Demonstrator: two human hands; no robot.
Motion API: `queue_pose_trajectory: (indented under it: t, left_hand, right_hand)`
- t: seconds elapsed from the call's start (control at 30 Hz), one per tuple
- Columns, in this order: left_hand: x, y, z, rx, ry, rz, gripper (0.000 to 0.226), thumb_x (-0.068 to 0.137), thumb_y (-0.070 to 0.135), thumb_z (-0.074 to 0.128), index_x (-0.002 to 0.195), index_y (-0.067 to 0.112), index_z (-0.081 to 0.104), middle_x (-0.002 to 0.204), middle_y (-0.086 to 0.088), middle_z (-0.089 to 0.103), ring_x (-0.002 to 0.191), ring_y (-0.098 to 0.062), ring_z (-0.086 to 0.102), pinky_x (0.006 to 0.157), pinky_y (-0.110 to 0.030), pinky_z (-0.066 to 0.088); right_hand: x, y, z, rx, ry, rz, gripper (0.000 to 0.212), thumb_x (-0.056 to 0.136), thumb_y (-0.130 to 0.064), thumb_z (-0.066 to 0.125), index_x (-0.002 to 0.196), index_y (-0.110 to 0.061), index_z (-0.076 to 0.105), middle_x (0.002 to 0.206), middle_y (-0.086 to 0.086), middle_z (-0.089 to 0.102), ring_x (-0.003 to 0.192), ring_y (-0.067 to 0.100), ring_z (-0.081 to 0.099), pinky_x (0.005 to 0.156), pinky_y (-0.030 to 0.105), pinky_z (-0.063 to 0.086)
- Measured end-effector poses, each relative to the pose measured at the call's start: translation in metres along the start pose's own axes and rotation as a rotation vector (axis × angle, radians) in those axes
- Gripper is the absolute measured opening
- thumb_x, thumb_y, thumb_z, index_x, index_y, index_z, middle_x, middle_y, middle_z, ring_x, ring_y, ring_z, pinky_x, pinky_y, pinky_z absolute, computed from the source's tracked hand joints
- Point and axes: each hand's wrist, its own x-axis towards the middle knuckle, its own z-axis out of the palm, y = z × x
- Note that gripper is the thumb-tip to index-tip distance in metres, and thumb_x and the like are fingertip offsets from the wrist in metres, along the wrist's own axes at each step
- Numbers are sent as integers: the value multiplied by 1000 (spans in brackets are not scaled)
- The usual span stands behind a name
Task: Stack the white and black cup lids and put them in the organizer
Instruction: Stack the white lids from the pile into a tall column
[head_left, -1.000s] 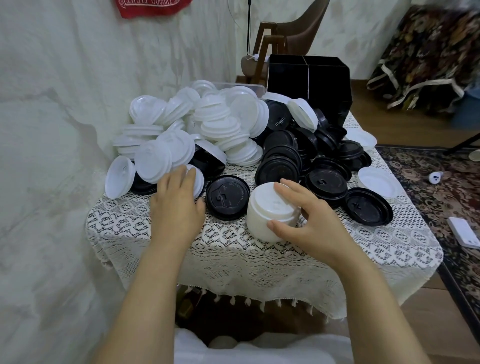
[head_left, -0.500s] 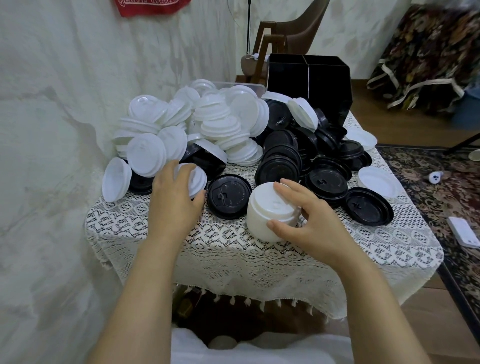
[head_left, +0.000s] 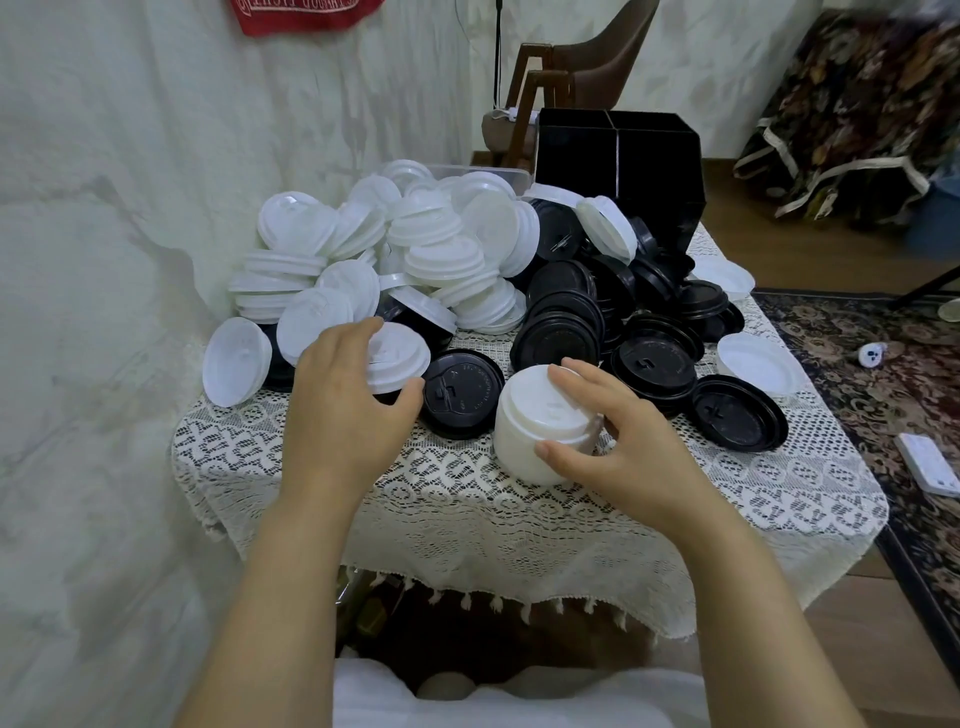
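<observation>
Left hand: fingers over, thumb under one white lid at pile front | Right hand: thumb and fingers clamped round white stack, upright on table | Handling (judged): lids light, thin, slick, flexible; grip by rim, nest squarely | Organizer: far edge, well apart.

organizer 1 | chair 1 | upright white lid stack 1 | loose lids uncounted (heaped, overlapping)
</observation>
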Motion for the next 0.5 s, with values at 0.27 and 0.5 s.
queue_pose_trajectory:
  t: [0.27,0.5]
  left_hand:
    - [-11,36,13,-143,-2,92,66,77,37,71,132,4,55,131,-5,52,124,-18,45,102,-18,30]
    - [-23,62,26,-229,-82,171,67,77,39,68,132,3,55,132,-2,50,123,-11,42,103,-3,22]
  right_hand:
    - [0,2,-1,-18,10,-29,71,80,-29,78,143,-34,45,149,-26,32,125,-19,26,84,-12,20]
    - [-4,-4,-6,87,47,-130,74,84,-41,72,147,-37,35,154,-25,28,139,-13,22,111,8,24]
